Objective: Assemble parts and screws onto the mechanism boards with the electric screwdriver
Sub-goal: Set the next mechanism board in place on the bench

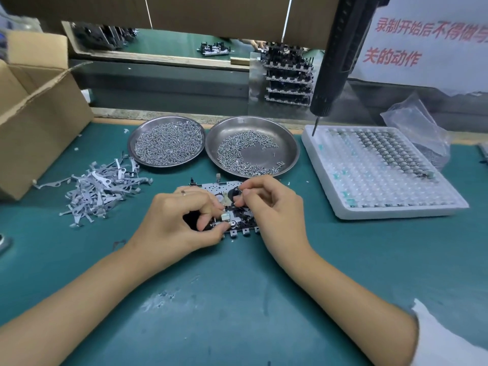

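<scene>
Right now both of your hands are down on the mechanism board (224,187), which lies flat on the green mat (237,286) in front of you, just below the two steel dishes. Your left hand (182,217) has its fingers curled, with thumb and forefinger pinching a small silvery part (225,217) at the board's near edge. Your right hand (266,202) is curled too, its fingertips pinched together over the dark round piece (235,194) near the board's middle; what it holds between them is too small to tell. The left dish (166,141) is heaped with screws, and the right dish (252,146) holds a thinner crescent of them. A loose pile of thin grey metal levers (100,188) lies on the mat to your left, beside an open cardboard box (34,112). To your right sits a white compartment tray (380,173), with small dark parts filling several of its far rows. The black electric screwdriver (340,56) hangs untouched above that tray's far left corner, bit pointing down. A stack of finished boards (287,77) stands behind the dishes.
</scene>
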Demonstrator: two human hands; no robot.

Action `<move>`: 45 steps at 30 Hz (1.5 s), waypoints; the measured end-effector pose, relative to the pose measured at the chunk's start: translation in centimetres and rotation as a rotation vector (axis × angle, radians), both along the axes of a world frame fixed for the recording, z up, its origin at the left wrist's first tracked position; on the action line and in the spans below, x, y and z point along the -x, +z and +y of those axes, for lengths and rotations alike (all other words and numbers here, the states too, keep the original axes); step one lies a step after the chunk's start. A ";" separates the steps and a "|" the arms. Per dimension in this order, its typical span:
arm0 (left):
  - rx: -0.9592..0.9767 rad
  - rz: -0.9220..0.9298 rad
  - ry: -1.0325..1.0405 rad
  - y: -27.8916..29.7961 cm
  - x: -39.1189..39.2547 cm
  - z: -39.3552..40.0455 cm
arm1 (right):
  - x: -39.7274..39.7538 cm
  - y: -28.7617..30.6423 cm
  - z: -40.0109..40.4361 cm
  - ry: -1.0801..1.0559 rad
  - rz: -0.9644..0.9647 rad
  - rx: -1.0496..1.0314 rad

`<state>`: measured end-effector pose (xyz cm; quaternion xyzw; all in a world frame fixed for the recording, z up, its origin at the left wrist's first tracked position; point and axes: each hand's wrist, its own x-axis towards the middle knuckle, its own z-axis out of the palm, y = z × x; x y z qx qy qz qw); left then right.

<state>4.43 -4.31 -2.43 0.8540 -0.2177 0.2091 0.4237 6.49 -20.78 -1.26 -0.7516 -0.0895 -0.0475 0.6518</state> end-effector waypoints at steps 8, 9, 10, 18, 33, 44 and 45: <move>0.113 0.000 0.125 0.9 0.2 0.7 | 1.7 -0.4 0.8 0.103 -0.645 0.574; 0.172 -0.011 0.170 1.0 0.1 0.8 | 1.7 -0.5 1.1 0.142 -0.695 0.686; 0.224 -0.019 0.223 1.0 0.0 0.9 | 1.8 -0.5 1.5 0.176 -0.712 0.785; -0.033 -0.153 0.295 0.6 0.1 0.5 | 3.7 -0.4 1.9 0.274 -0.767 1.109; -0.339 -0.368 0.054 0.0 0.7 0.3 | 10.0 -0.5 -12.3 0.092 -0.636 1.128; -0.348 -0.371 0.062 0.2 0.6 0.0 | 8.7 0.1 -26.3 -0.423 -0.298 1.385; -0.351 -0.371 0.060 0.2 0.6 0.0 | 8.2 0.1 -26.9 -0.471 -0.261 1.422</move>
